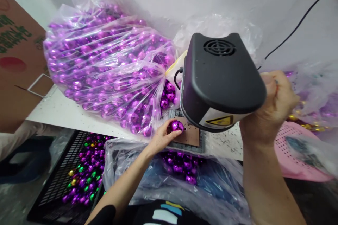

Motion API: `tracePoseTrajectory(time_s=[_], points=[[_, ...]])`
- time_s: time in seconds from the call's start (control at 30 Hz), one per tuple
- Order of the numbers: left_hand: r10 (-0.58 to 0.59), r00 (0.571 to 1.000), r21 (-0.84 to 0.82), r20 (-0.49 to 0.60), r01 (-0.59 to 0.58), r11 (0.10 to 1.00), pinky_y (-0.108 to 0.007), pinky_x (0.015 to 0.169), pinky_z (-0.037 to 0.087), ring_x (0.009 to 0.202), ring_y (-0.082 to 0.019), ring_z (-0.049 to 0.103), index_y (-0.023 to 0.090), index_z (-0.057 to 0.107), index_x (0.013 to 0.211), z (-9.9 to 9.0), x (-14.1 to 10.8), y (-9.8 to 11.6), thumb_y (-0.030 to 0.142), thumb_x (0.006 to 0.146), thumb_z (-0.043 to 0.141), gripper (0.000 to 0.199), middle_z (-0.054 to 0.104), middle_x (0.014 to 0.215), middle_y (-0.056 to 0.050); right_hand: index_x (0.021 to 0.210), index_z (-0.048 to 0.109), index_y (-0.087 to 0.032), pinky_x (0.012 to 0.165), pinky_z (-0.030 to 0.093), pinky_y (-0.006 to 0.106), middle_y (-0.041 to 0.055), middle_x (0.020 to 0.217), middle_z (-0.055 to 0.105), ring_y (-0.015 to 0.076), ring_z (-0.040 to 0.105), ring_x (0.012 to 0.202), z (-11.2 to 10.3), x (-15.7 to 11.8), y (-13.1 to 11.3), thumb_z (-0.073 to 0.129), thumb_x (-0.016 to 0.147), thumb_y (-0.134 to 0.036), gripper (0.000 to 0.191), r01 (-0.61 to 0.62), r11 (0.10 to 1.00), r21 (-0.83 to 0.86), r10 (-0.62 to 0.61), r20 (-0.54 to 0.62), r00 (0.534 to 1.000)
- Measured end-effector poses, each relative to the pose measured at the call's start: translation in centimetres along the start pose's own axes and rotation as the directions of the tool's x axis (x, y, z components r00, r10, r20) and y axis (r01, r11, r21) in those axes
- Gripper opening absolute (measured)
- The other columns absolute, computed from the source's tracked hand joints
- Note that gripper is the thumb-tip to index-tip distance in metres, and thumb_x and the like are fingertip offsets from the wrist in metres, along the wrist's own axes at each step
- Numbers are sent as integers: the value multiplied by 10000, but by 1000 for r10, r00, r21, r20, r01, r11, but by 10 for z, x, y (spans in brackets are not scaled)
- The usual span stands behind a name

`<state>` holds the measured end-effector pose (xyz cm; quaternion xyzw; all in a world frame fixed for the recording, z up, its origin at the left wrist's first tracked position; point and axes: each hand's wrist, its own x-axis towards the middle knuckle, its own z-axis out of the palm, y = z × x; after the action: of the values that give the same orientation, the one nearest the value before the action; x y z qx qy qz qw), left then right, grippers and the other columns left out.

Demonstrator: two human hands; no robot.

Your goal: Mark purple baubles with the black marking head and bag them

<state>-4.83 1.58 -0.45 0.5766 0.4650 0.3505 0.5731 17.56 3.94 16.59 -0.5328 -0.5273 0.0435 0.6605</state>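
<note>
A shiny purple faceted ball [177,126] is pinched between the thumb and fingers of my left hand [163,136]. It sits over a brown plate [192,135] on a grey metal base. Above it looms a black machine housing [224,77] with a round vent and a yellow warning label. My right hand [277,103] is closed in a fist at the housing's right side; whatever it grips is hidden. Just below the plate, several more purple balls [188,165] lie in an open clear plastic bag [211,190] at my lap.
A big tied plastic bag of purple balls [105,70] fills the back left. At the lower left is a black crate [50,190] with purple, green and gold balls. A cardboard box [18,59] stands far left, a pink basket [295,158] right. Dark shavings litter the white table [71,112].
</note>
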Motion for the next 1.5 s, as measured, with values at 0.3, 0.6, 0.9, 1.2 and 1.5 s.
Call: tracePoseTrajectory(time_s=[0.3,0.6,0.9,1.2,1.5], points=[[42,999,147,-34,-36,988,-439,1150,390,1273,-264,580,218,630,1272,14,8,-2,443,928,629,412,655,1342,-70,752,512,-170,513,268,218,-69,596,367,43,354,537,2,-3,-1,480,905,-654,509,-12,1000,24,12,4,1000],[-102,993,-34,-65,100,994,-255,633,480,656,-145,581,196,642,1279,5,2,6,592,912,599,541,692,849,-18,740,462,-169,576,279,220,-81,596,347,21,323,570,1,-2,-1,428,956,-597,480,74,997,-36,-74,21,997],[288,954,458,-84,-220,861,-418,984,506,1109,-264,644,186,584,1251,32,3,-3,379,954,630,358,691,1191,-104,754,483,-164,568,280,225,-81,593,366,20,338,563,0,-3,-1,436,967,-566,457,68,997,-44,-67,24,997],[443,896,686,-19,-311,658,-505,1014,471,1192,-319,573,164,537,1267,49,5,-16,442,963,592,415,620,1255,-164,753,495,-166,532,269,214,-80,579,368,22,348,544,1,-2,-2,484,926,-618,484,-3,1000,15,2,19,1000],[330,941,623,77,-303,721,-613,1211,233,1269,-291,547,189,562,1250,45,7,-11,419,1006,489,343,626,1269,-140,788,579,-191,535,352,220,-53,663,494,33,431,565,-20,-30,-8,508,949,-489,347,110,974,-197,-113,-9,994]])
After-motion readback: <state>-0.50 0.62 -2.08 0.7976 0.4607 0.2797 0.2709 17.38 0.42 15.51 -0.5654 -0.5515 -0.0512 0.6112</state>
